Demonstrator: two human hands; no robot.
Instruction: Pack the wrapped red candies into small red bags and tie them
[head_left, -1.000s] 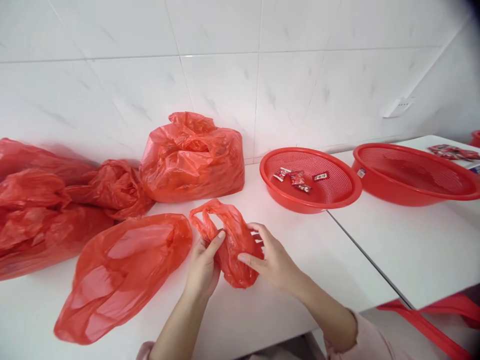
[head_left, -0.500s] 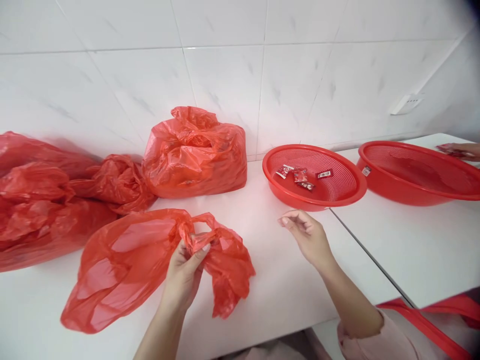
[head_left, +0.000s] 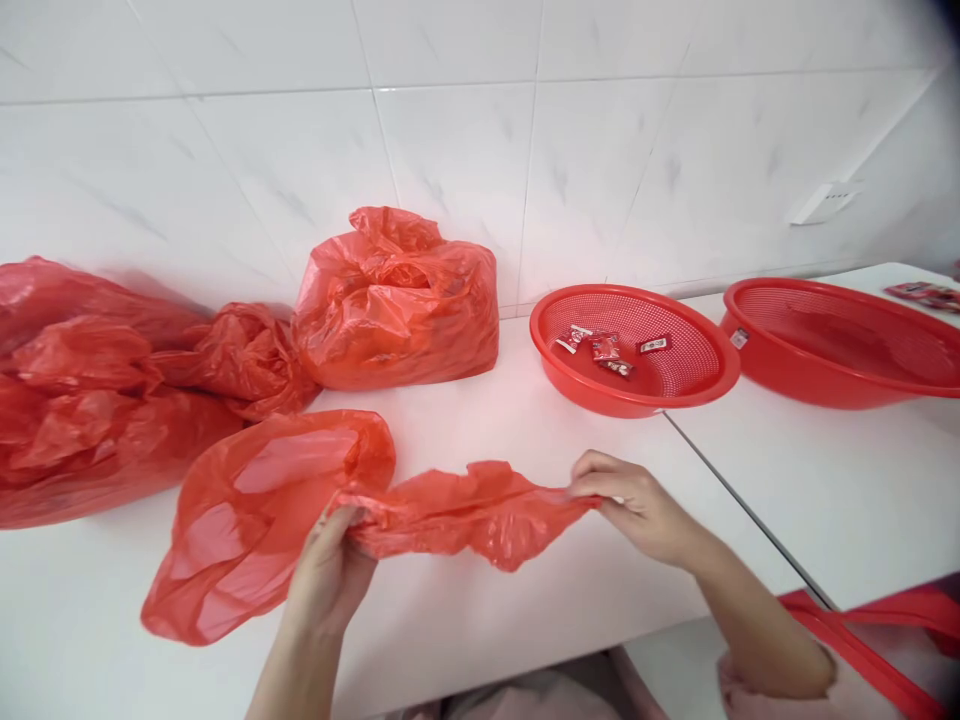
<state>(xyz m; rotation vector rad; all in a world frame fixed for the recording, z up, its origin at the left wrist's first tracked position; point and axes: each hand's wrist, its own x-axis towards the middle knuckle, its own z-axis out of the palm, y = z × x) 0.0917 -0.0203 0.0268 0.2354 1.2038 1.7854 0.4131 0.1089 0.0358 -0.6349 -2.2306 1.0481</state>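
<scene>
A small red plastic bag (head_left: 469, 513) is stretched sideways just above the white table (head_left: 480, 610). My left hand (head_left: 330, 570) pinches its left end and my right hand (head_left: 637, 505) pinches its right end. Both hands are closed on the film. A larger, flat red bag (head_left: 255, 520) lies on the table behind my left hand, partly under the stretched bag's left end.
A stuffed red bag (head_left: 397, 300) stands against the tiled wall, with more crumpled red bags (head_left: 97, 390) at the left. A red mesh basket (head_left: 634, 385) holds a few small wrapped sweets. A second red basket (head_left: 840, 345) sits on the adjoining table at the right.
My right hand came back from the air near the basket and gripped the small bag's right end. The bag, crumpled before, is now pulled out long between both hands.
</scene>
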